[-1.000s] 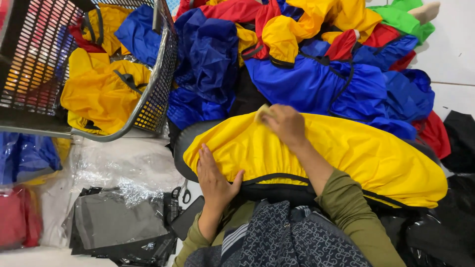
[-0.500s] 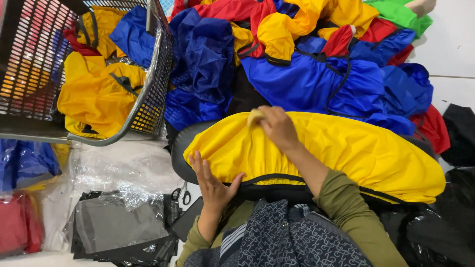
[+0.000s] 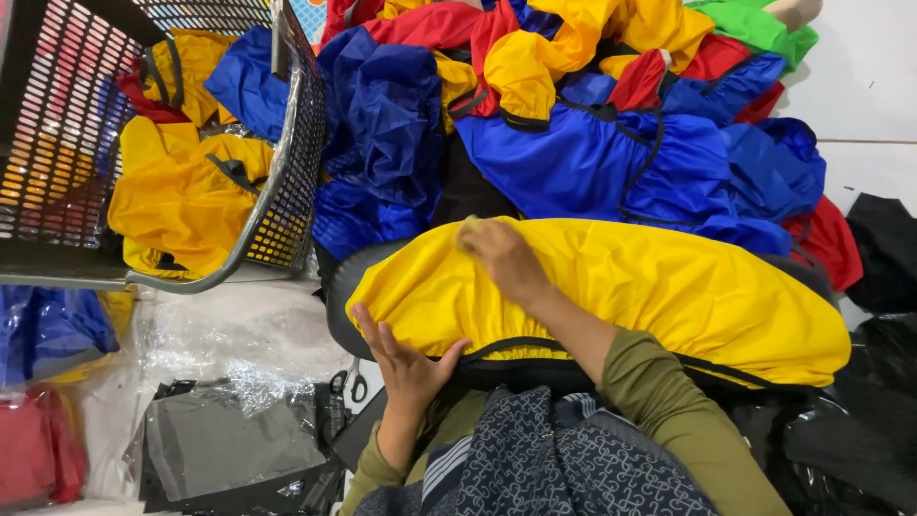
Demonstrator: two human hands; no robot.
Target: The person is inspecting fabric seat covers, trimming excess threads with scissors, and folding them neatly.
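Heaped across the background, a pile of shiny blue, red, yellow and green nylon covers (image 3: 592,143) is spreading over a pale floor (image 3: 860,105). Nearer the person, a wide yellow nylon cover with black elastic edging (image 3: 669,296) is lying stretched over a dark rounded form (image 3: 339,287), just in front of the pile. The left hand (image 3: 406,358) is lying flat and open, fingers spread, pressing on the yellow cover's near left edge beside the black trim, gripping nothing. The right hand (image 3: 501,253) is resting on top of the cover toward its far edge, fingers curled and pinching a small fold of the yellow fabric. At the upper left, a black and grey perforated plastic basket (image 3: 287,172) is holding more yellow and blue covers. Below it, clear crinkled plastic bags (image 3: 229,334) are lying around a flat grey packet (image 3: 220,444), with small black-handled scissors (image 3: 349,387) just beside the left hand.
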